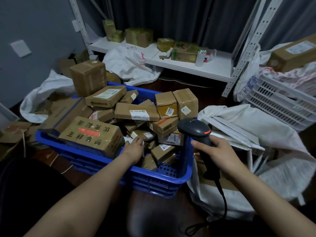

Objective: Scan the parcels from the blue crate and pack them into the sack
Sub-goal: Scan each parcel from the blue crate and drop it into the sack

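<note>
Outstretched arms point(85, 194) lead to a white woven sack point(273, 139), open just beside a blue crate point(153, 177) heaped with taped cardboard parcels point(136, 112). Left hand point(135, 148) reaches among the parcels, its grasp impossible to tell; right hand point(220, 153) clenches a black barcode scanner point(196, 129).

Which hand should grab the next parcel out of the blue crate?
The left hand: it is down among the parcels in the blue crate, while the right hand is busy gripping the scanner.

Bare left hand point(135, 149), bare right hand point(220, 154), bare forearms point(95, 190)
</note>
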